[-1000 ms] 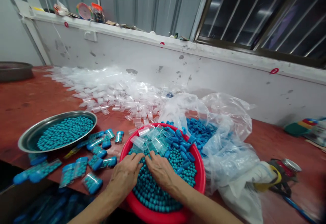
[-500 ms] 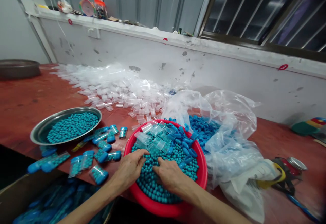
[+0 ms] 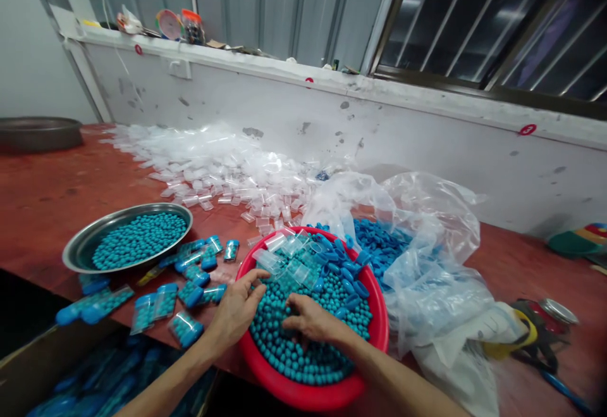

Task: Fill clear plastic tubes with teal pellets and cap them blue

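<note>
A red basin (image 3: 385, 316) holds many teal beads (image 3: 303, 366), with clear plastic cases (image 3: 268, 260) and blue caps (image 3: 348, 274) on top. My left hand (image 3: 237, 306) is over the basin's left rim, thumb and forefinger apart. Its forefinger reaches close to a clear case; whether they touch I cannot tell. Among the beads in the middle of the basin is my right hand (image 3: 313, 321), fingers bent downward and apart, some tips hidden. I see nothing held in it.
Left of the basin stand a steel bowl (image 3: 76, 259) of teal beads and several filled, capped cases (image 3: 184, 328). A box (image 3: 28, 347) of filled cases sits below the table edge. Behind lie loose clear cases (image 3: 227, 170); plastic bags (image 3: 427, 278) and blue caps are at right.
My left hand has drawn back slightly leftward toward the rim, its thumb and forefinger now parted. My right hand stays in the beads with its fingers shifted a little. The view has tilted slightly.
</note>
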{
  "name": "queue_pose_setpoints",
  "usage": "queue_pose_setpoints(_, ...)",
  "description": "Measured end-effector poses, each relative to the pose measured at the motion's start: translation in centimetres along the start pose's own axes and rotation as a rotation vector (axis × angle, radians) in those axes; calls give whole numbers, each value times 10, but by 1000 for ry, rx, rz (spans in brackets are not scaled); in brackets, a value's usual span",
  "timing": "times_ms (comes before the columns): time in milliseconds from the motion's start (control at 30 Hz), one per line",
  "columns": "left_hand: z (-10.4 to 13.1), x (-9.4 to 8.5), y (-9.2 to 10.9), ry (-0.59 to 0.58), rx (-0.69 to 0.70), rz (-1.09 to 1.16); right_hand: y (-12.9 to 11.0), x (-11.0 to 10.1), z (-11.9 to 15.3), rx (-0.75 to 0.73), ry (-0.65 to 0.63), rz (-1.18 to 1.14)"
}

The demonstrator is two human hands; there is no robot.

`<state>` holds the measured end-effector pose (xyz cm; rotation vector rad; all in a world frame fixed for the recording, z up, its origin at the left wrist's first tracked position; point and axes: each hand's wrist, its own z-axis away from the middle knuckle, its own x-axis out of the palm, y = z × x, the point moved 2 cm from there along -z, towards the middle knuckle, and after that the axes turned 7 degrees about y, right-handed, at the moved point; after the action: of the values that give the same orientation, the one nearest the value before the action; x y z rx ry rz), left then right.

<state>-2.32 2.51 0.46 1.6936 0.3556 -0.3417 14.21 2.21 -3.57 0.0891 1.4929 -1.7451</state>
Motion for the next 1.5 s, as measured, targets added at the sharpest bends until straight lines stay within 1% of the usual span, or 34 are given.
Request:
queue_pose_setpoints(67,-3,0,-3,7,-47,52,5,-1,-4,134,-60,-329)
queue_pose_setpoints(100,-4,0,-4,6,-72,76,6,-2,-4,161,-74,-479)
queue_pose_setpoints(167,-4,1,-5,4,-124,114,6,-5,-3,136,-77,-680)
queue_pose_setpoints(233,-3,4,-3,5,-158,149,3,-9,0,98,-92,-827)
queue_pose_setpoints(267,-2,7,-1,-16,-172,167,1,-10,3,79,-102,-886)
queue_pose_setpoints(333,2,16,4,-120,-207,225,-4,-11,8,36,-116,-967)
queue_pose_setpoints(400,6,28,8,-226,-241,299,-9,-10,12,8,-117,-976)
queue_pose_setpoints(433,7,34,10,-253,-252,330,-11,-10,15,9,-107,-942)
queue_pose_setpoints(467,8,39,11,-255,-258,354,-12,-10,17,21,-87,-878)
queue_pose_setpoints(533,8,47,12,-232,-264,376,-11,-14,24,47,-15,-649)
queue_pose_setpoints(600,8,53,11,-236,-276,373,-9,-23,34,20,142,-298)
queue_pose_setpoints(667,7,58,9,-277,-296,329,-5,-31,45,-26,308,123)
queue_pose_setpoints(700,7,60,8,-306,-312,296,-3,-33,50,-36,355,327)
queue_pose_setpoints(733,8,63,7,-338,-335,268,0,-33,54,-36,361,503)
queue_pose_setpoints(767,9,66,7,-369,-361,251,2,-31,57,-38,328,639)
queue_pose_setpoints(800,10,69,7,-392,-390,253,4,-29,59,-52,276,725)
queue_pose_setpoints(867,12,73,8,-425,-450,319,4,-28,59,-114,187,766)
queue_pose_setpoints(900,13,74,9,-444,-484,368,3,-31,57,-128,183,755)
queue_pose_setpoints(933,13,74,10,-465,-516,420,2,-36,55,-117,207,745)
queue_pose_setpoints(1067,15,73,13,-570,-597,636,0,-65,36,51,430,819)
queue_pose_setpoints(1100,15,72,14,-593,-598,688,1,-70,30,74,448,832)
queue_pose_setpoints(1167,14,71,14,-624,-585,769,5,-75,21,90,432,826)
queue_pose_setpoints(1267,13,69,12,-601,-548,838,10,-74,17,78,376,794)
queue_pose_setpoints(1367,13,69,11,-567,-523,875,10,-71,24,37,329,753)
queue_pose_setpoints(1433,13,70,11,-559,-504,855,9,-71,30,25,343,730)
queue_pose_setpoints(1500,12,73,9,-522,-501,763,8,-71,34,30,388,727)
